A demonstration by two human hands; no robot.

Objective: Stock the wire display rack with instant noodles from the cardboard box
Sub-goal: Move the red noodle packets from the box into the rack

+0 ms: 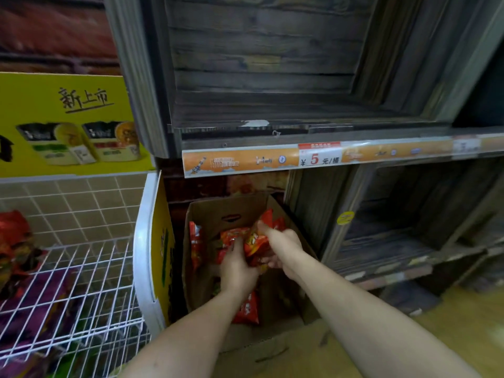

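Inside the cardboard box [215, 214], the left grip [236, 267] and right grip [283, 248] clasp a bunch of noodle packets [255, 245] between them; the wire rack [90, 268] lies left of the box, nearer the left grip.

**Noodle packs in open box beside rack**

Open brown cardboard box [215, 214] sat on the floor, red-orange instant noodle packs [255, 245] bunched upright inside. White wire display rack [81, 271] stood just left of it, holding purple and red bags [41, 304]
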